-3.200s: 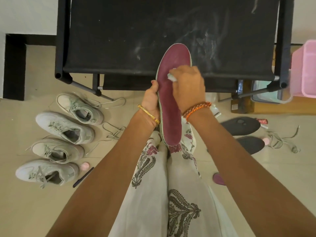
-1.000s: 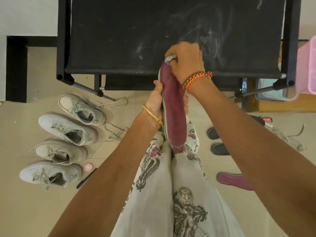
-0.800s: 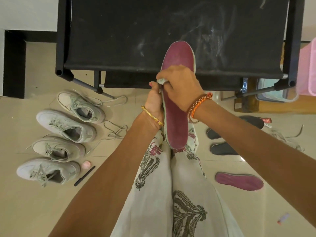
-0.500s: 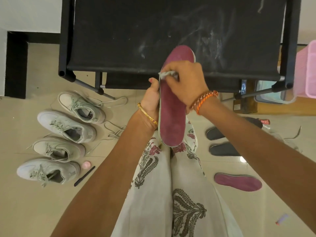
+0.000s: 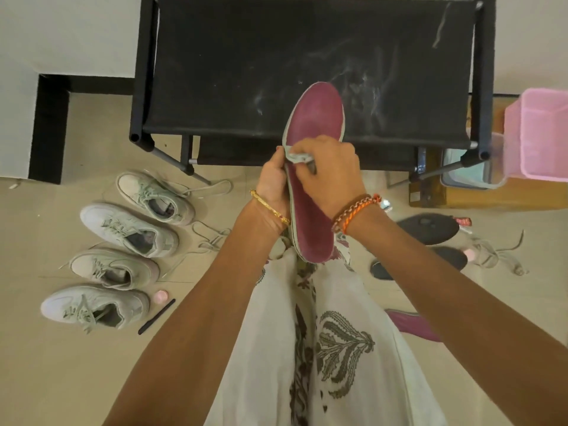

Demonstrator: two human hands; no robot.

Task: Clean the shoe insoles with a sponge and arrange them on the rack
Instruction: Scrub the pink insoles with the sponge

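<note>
L hand (image 5: 274, 182) grips the maroon insole (image 5: 313, 179) by its left edge, holding it lengthwise over the lap w/ the toe end up in front of the black rack (image 5: 310, 69); R hand (image 5: 329, 173) has fingers curled round a pale sponge (image 5: 299, 157), pressed on the insole's middle. On the floor to the right: two dark insoles (image 5: 427, 229) side by side & another maroon one (image 5: 412, 325), partly hidden by the R arm. Four pale sneakers (image 5: 129, 229) sit in a row on the left, a pink bin (image 5: 541, 133) at far right.
</note>
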